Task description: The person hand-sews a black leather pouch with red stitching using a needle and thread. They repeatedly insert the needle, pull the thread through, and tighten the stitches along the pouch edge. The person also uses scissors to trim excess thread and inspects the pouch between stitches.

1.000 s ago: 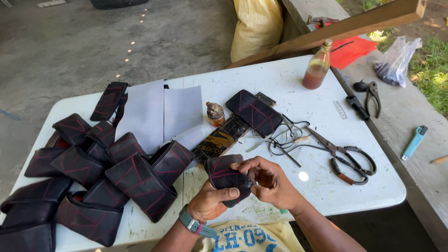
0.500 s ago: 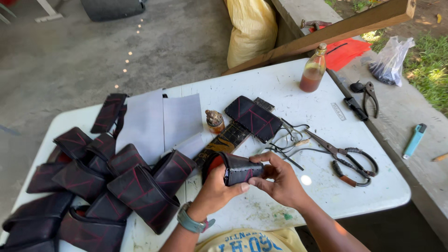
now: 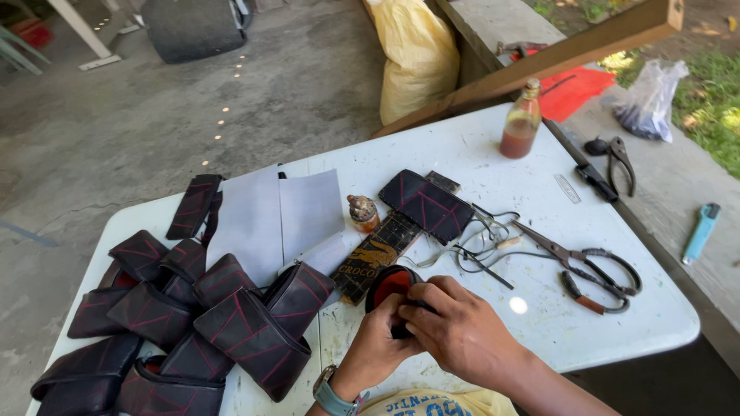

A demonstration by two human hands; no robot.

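Both hands grip a small black pouch [image 3: 393, 289] at the near middle of the white bench [image 3: 663, 316], its mouth pulled open to show a red lining. The left hand [image 3: 378, 347] clasps it from below; the right hand [image 3: 462, 331] pinches its rim from above. A heap of stitched black pouches [image 3: 193, 323] lies to the left. Large metal scissors [image 3: 586, 266] rest to the right, and a glass bottle [image 3: 522, 122] of brown liquid stands far right.
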